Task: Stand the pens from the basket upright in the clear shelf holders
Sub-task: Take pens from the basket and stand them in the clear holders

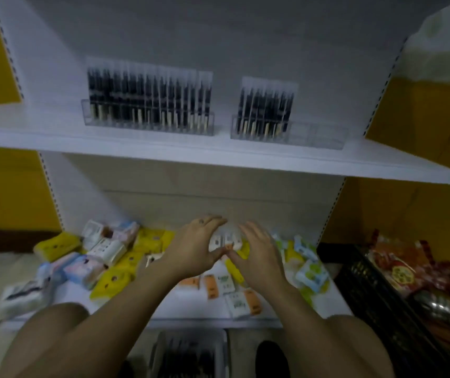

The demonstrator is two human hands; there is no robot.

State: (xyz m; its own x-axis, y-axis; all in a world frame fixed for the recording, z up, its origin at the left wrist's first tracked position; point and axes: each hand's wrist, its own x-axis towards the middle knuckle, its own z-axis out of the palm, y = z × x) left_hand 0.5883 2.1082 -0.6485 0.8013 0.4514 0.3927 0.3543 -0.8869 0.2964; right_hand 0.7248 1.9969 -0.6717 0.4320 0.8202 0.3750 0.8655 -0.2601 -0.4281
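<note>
White little packs (pixel 225 241) are pinched by my left hand (pixel 199 244) and right hand (pixel 259 248), fingers curled on them. Thin black pens (pixel 188 360) wait in the grey plastic basket (pixel 156 356) below; I guess grabbing one comes next.

Upper shelf (pixel 54 137) carries two clear holders: left holder (pixel 86 110) full of upright black pens (pixel 150 99), right holder (pixel 319 135) part-filled; lower shelf (pixel 191 309) carries scattered colourful packets (pixel 110 281)
</note>
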